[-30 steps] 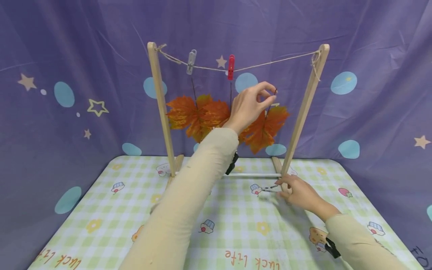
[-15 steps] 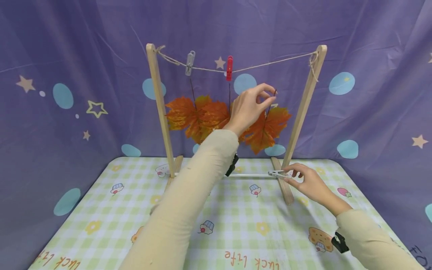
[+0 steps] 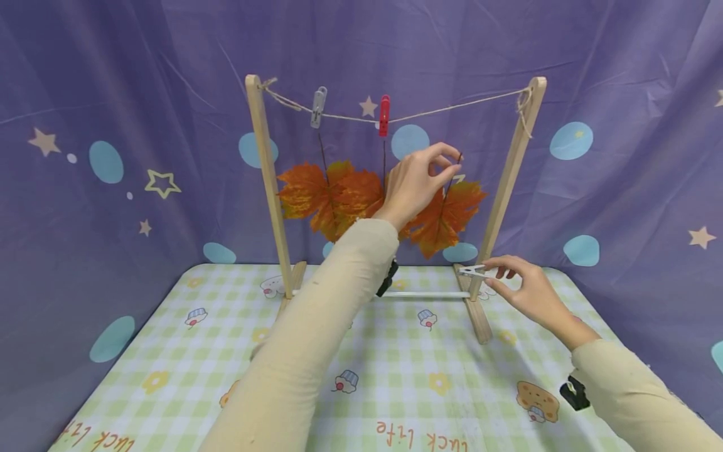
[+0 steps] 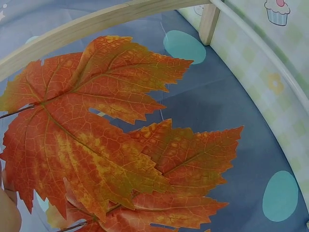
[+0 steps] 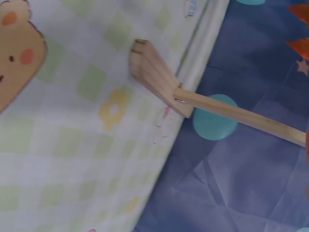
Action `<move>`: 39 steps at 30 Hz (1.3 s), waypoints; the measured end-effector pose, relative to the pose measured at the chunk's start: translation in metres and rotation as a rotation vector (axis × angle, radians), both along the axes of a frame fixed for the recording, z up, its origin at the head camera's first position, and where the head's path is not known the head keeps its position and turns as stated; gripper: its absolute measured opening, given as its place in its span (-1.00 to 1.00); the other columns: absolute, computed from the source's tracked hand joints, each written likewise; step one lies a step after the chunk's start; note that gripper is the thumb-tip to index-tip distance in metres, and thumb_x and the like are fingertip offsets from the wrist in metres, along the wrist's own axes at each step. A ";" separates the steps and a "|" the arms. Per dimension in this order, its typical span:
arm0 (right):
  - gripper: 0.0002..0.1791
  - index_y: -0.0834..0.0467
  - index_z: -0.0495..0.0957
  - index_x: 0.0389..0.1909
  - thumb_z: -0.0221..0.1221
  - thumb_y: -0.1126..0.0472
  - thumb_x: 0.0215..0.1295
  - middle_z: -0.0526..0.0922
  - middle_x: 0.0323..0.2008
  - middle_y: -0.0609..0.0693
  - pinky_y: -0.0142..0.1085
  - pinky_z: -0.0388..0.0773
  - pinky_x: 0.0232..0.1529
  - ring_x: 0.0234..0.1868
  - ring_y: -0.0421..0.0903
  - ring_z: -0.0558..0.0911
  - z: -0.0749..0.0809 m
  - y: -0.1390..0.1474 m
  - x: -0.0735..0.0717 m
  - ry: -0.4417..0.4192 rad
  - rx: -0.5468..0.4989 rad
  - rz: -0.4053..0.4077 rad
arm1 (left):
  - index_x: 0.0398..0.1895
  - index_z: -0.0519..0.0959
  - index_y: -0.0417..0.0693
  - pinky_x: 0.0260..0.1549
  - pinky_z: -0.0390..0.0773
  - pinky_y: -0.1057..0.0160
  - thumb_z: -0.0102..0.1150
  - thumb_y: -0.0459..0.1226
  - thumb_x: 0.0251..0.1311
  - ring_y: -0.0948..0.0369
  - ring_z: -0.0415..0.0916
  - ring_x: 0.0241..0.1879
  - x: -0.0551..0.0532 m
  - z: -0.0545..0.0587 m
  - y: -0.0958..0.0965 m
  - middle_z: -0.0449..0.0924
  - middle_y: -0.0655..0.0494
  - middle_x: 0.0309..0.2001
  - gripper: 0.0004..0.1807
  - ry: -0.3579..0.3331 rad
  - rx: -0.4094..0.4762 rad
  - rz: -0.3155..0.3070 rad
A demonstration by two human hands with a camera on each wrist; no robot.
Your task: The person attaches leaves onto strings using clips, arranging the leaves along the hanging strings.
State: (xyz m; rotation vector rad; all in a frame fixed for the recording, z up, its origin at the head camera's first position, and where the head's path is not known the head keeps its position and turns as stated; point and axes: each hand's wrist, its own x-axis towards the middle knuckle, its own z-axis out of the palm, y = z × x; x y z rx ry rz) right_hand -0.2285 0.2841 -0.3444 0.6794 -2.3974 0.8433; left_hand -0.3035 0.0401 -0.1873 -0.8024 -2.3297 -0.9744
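Observation:
My left hand (image 3: 417,182) pinches the thin dark stem of an orange maple leaf (image 3: 449,216) at its tip, below the right part of the string (image 3: 452,108). The leaf hangs downward and fills much of the left wrist view, overlapping another leaf (image 4: 198,159). Lower right, my right hand (image 3: 522,290) holds a pale clothespin (image 3: 472,271) between thumb and fingers, in front of the right post. A grey clothespin (image 3: 319,108) and a red clothespin (image 3: 384,116) sit on the string, a leaf stem beneath each. My left hand and forearm partly hide the middle leaf (image 3: 361,188).
The string spans two wooden posts, left (image 3: 270,188) and right (image 3: 508,188), on wooden feet (image 3: 477,320). A white rod (image 3: 426,294) joins them low down. Beneath is a checked tablecloth (image 3: 395,358); a purple curtain (image 3: 141,113) hangs behind.
My right hand has risen from near the tabletop and shifted slightly right, bringing the pale clothespin up in front of the right post. My left hand stays on the leaf stem.

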 end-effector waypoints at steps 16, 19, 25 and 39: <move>-0.62 0.20 0.66 0.02 0.34 0.47 0.16 0.65 -0.24 -0.16 -0.49 0.36 -0.21 -0.30 -0.32 0.47 0.048 -0.003 -0.011 0.155 -0.080 0.012 | -0.02 0.63 0.26 -0.56 0.39 0.35 0.20 0.00 0.34 0.37 0.47 -0.33 0.001 -0.004 -0.003 0.68 0.38 -0.18 -0.78 0.001 -0.021 0.004; -0.63 0.22 0.67 0.00 0.34 0.48 0.15 0.65 -0.27 -0.15 -0.50 0.35 -0.22 -0.32 -0.32 0.46 0.055 -0.002 -0.013 0.170 -0.092 0.001 | -0.02 0.63 0.26 -0.55 0.39 0.35 0.21 -0.02 0.33 0.36 0.47 -0.32 0.000 -0.005 -0.003 0.68 0.37 -0.17 -0.78 -0.005 -0.016 -0.010; -0.63 0.24 0.68 -0.04 0.36 0.51 0.10 0.63 -0.33 -0.08 -0.50 0.33 -0.24 -0.34 -0.26 0.46 0.070 -0.001 -0.021 0.218 -0.097 -0.012 | -0.01 0.64 0.25 -0.53 0.35 0.35 0.22 -0.02 0.33 0.34 0.42 -0.36 0.000 -0.004 -0.004 0.68 0.38 -0.17 -0.77 0.003 -0.008 -0.002; -0.63 0.25 0.70 -0.05 0.39 0.49 0.07 0.62 -0.36 0.12 -0.46 0.30 -0.24 -0.33 -0.16 0.46 0.105 -0.005 -0.026 0.268 -0.085 -0.064 | 0.00 0.65 0.28 -0.52 0.29 0.34 0.19 -0.02 0.35 0.29 0.33 -0.44 0.000 -0.006 -0.001 0.69 0.39 -0.17 -0.78 0.090 0.045 0.091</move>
